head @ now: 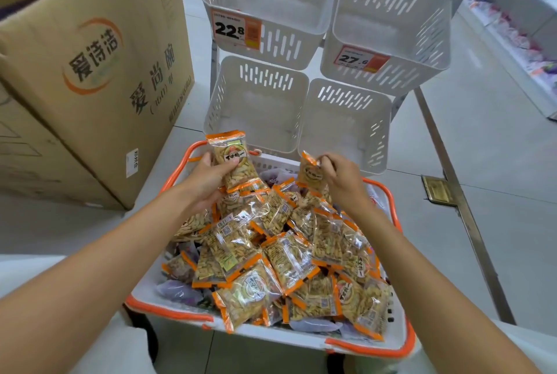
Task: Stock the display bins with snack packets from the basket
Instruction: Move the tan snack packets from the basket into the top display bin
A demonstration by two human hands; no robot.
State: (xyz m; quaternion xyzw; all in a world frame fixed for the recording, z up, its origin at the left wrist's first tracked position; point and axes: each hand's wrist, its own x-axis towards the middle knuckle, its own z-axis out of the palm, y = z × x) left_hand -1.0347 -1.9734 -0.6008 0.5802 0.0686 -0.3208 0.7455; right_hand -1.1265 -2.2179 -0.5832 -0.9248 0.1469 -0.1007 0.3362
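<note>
A white basket with an orange rim [168,309] sits in front of me, heaped with several clear, orange-edged snack packets [280,256]. My left hand [208,181] grips one packet [233,158] upright above the basket's far left end. My right hand [340,179] pinches the top corner of another packet [310,170] at the far end. Beyond stand white slotted display bins: lower left [256,108], lower right [346,123], upper left [265,3] with a 22.8 tag, upper right [391,21] with a 27.6 tag. Nothing shows inside them.
A large cardboard box [90,72] with printed characters stands at the left, close to the basket and the bins. Shop shelving with goods [518,27] runs along the right. A metal floor strip [461,193] crosses the tiled floor at the right of the basket.
</note>
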